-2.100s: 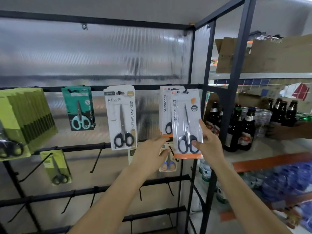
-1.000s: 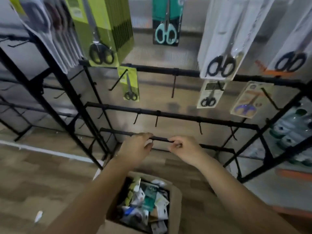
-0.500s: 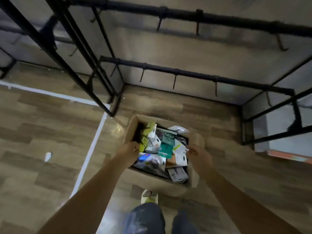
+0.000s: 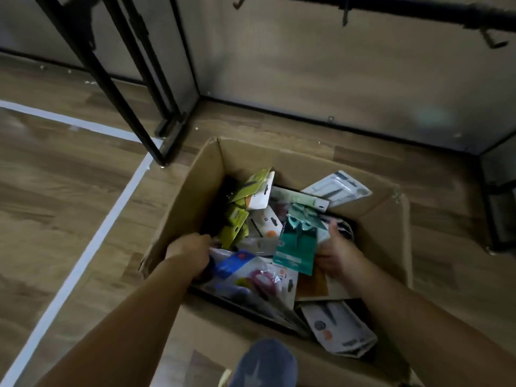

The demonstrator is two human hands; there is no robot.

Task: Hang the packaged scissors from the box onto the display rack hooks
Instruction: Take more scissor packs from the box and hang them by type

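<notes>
Packaged scissors [image 4: 279,236] fill our cardboard box [image 4: 192,188] on the wood floor [image 4: 55,174]; no print is legible. Our right hand [image 4: 336,252], at 3 o'clock in the box, grips a teal scissors pack [image 4: 296,244]. Our left hand [image 4: 190,252], at 9 o'clock, curls among packs; whether it holds one, we cannot tell. Black rack hooks [image 4: 346,16] hang at 12 o'clock.

So I'm looking at a wood-plank floor [image 4: 69,196] with a white tape line [image 4: 92,241] across it. The open cardboard box [image 4: 190,196] sits right on it, rack feet [image 4: 163,160] planted just beside.
</notes>
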